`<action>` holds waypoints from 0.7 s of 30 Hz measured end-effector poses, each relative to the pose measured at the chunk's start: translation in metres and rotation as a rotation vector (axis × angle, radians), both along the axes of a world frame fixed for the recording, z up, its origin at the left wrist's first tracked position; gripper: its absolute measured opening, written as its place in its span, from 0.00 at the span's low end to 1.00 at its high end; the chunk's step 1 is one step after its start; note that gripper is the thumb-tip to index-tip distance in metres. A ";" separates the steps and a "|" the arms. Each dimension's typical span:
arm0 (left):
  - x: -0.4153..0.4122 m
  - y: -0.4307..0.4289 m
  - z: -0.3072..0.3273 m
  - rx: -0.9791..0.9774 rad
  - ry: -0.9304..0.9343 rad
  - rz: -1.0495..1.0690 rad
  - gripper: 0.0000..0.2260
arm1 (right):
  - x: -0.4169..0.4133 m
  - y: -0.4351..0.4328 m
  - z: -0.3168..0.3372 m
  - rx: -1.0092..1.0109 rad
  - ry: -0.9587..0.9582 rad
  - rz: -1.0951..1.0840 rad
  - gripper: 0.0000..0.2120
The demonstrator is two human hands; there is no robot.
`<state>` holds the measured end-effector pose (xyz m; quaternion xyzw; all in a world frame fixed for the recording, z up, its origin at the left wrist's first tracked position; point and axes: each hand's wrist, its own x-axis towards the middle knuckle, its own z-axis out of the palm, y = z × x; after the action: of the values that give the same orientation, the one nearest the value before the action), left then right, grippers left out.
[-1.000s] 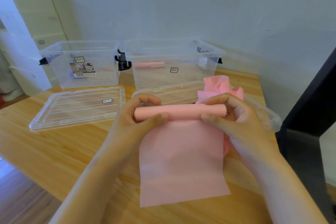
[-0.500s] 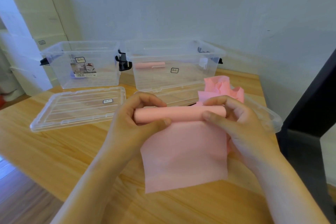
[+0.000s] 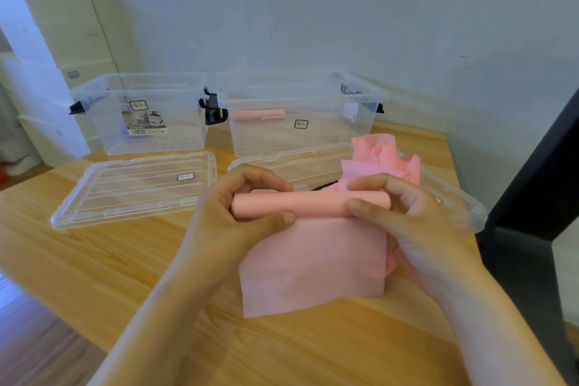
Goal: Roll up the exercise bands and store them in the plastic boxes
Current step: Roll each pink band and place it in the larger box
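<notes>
A pink exercise band (image 3: 313, 266) is partly rolled into a tube above the wooden table (image 3: 94, 266). My left hand (image 3: 232, 216) grips the tube's left end, and my right hand (image 3: 407, 216) grips its right end. The unrolled tail hangs toward me and lies on the table. Behind my right hand sits a crumpled pile of pink bands (image 3: 385, 157). Two clear plastic boxes stand at the back: the left box (image 3: 141, 116) and the right box (image 3: 300, 113), which holds one rolled pink band (image 3: 258, 115).
Two clear lids lie flat before the boxes: the left lid (image 3: 131, 188) and the right lid (image 3: 454, 207), partly under the pile. White cardboard cartons (image 3: 47, 41) stand at far left. A dark panel (image 3: 539, 197) borders the table's right edge.
The roll has grown thicker as both hands turn it, and the loose tail on the table has become shorter, its near edge drawn away from me.
</notes>
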<state>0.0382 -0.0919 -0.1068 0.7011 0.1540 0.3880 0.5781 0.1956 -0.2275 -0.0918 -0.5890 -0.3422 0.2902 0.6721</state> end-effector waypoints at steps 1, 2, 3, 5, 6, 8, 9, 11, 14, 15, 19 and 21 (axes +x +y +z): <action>0.000 0.000 0.000 -0.014 0.002 -0.006 0.15 | 0.000 0.000 0.000 0.016 0.001 0.000 0.11; 0.000 0.000 -0.001 -0.051 -0.001 -0.016 0.16 | 0.001 0.000 0.000 0.042 0.006 0.006 0.11; -0.001 0.000 -0.001 -0.109 -0.006 -0.030 0.16 | 0.000 0.000 0.001 0.075 0.016 0.016 0.10; 0.000 -0.001 -0.001 -0.211 -0.011 -0.047 0.16 | 0.000 0.001 0.001 0.131 0.037 0.037 0.11; 0.000 0.000 -0.002 -0.223 -0.004 -0.039 0.16 | 0.000 0.001 0.001 0.144 0.038 0.043 0.12; 0.001 0.000 -0.002 -0.198 0.014 -0.020 0.15 | 0.001 0.000 0.001 0.146 0.019 0.051 0.14; 0.001 0.000 -0.002 -0.180 0.014 -0.016 0.15 | 0.002 0.001 0.000 0.141 0.016 0.056 0.16; 0.000 0.000 -0.002 -0.137 -0.008 -0.014 0.14 | 0.002 0.001 0.000 0.113 0.039 0.060 0.17; -0.001 0.001 -0.003 -0.103 -0.049 -0.031 0.14 | 0.003 0.002 -0.002 0.046 0.060 0.030 0.13; 0.000 0.002 -0.003 -0.107 -0.052 -0.035 0.14 | 0.003 0.001 -0.002 0.038 0.055 0.020 0.12; 0.002 0.000 -0.005 -0.261 -0.043 -0.066 0.16 | 0.001 0.001 -0.001 0.083 0.024 0.047 0.11; 0.002 -0.001 -0.005 -0.303 -0.002 -0.074 0.15 | 0.000 0.001 -0.001 0.117 0.001 0.077 0.11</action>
<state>0.0404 -0.0934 -0.1114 0.6106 0.1845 0.3393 0.6914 0.1957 -0.2262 -0.0924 -0.5348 -0.3805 0.2957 0.6941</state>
